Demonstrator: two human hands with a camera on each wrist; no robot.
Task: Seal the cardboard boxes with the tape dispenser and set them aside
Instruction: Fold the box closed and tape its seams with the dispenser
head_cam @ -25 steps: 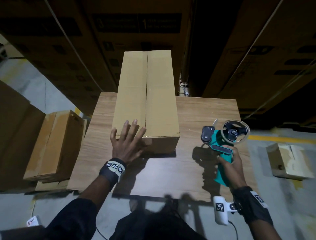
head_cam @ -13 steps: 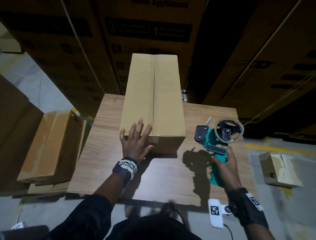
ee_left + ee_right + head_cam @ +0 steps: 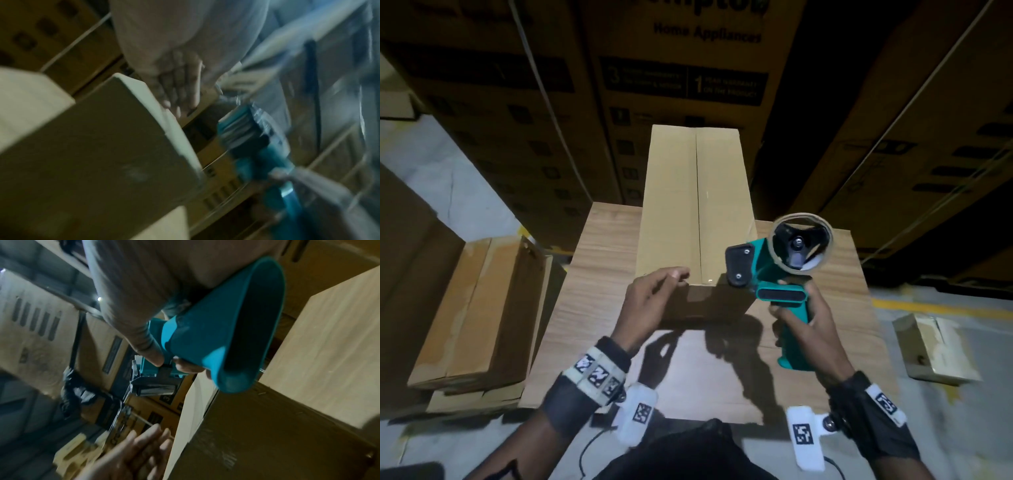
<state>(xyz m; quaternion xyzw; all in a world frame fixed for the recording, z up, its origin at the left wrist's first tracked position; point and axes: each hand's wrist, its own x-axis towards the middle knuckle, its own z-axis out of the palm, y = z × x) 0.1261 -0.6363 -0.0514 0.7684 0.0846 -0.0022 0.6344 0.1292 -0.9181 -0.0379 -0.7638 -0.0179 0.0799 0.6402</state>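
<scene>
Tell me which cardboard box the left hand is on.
The long box on the wooden table, between the hands. The left hand rests on its near corner; the boxes on the floor lie untouched at either side.

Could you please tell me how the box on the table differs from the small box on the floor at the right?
The box on the table is long and narrow; the small box on the floor is short and squat. The first is clean and evenly lit, with the left hand at its near end; the second looks scuffed, and no hand is near it. Both are plain brown cardboard.
</scene>
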